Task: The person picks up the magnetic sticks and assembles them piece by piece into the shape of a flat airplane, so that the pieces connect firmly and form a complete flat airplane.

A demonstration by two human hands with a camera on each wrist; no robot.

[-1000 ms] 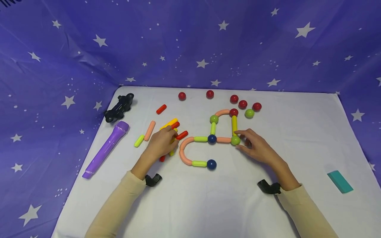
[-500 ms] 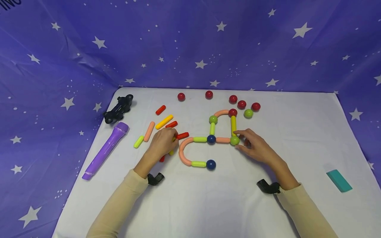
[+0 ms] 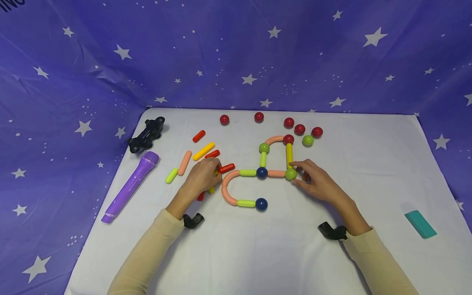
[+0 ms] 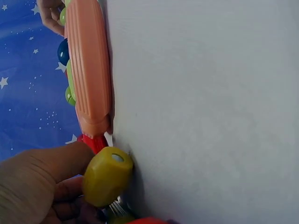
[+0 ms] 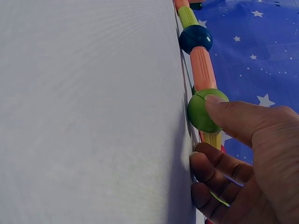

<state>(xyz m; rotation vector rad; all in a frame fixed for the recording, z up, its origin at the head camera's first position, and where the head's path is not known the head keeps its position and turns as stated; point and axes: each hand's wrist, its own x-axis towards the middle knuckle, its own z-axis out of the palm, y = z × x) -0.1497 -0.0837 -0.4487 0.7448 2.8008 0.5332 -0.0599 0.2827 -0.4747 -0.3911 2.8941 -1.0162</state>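
Observation:
My left hand is over a loose group of magnetic rods, its fingertips by a yellow rod and a red rod. Whether it pinches the yellow one is hidden. My right hand steadies the joined shape at its right corner. There the thumb presses a green ball, with the index fingertip at the long yellow rod. From that ball a salmon rod runs to a dark blue ball. A curved salmon rod bends down toward a second blue ball.
Several loose red balls and one green ball lie along the back. Left of the rods are a purple microphone-shaped toy and a black object. A teal block lies at the right of the white table.
An orange-yellow rod and a short red rod beside my left hand have shifted apart, and more of the orange-yellow one shows. My right hand stays at the green ball.

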